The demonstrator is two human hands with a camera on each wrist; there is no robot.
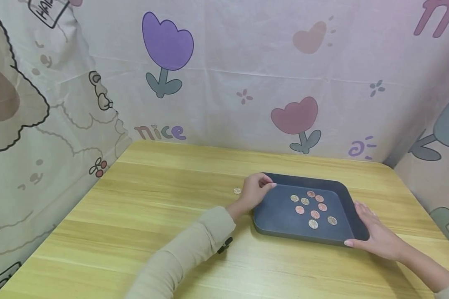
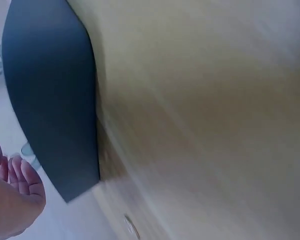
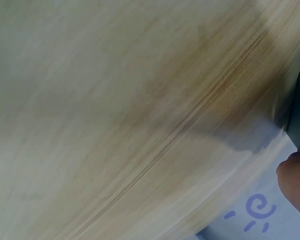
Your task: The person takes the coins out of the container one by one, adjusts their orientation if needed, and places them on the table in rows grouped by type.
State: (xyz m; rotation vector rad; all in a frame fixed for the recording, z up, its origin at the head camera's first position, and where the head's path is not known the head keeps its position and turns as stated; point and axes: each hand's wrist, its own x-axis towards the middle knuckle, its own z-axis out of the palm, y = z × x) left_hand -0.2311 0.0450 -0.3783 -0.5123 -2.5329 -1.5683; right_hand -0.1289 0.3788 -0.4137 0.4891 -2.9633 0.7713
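A dark grey rectangular tray (image 1: 280,230) lies on the wooden table, several copper- and gold-coloured coins (image 1: 315,214) spread over its floor. My left hand (image 1: 253,193) is above the tray's left rim, thumb and forefinger brought close together; I cannot tell whether a coin is between them. Its fingers are curled in the left wrist view, beside the tray's outer wall (image 2: 55,100). At the tray's right near corner, my right hand (image 1: 378,236) grips the side, thumb at the front edge and fingers along the right wall. Only part of that hand shows in the right wrist view.
One gold-coloured coin (image 1: 237,191) lies on the table (image 1: 153,199) just left of the left hand. A small black object (image 1: 225,245) shows at the left sleeve's cuff. Printed cloth (image 1: 224,104) hangs behind the table and along both sides.
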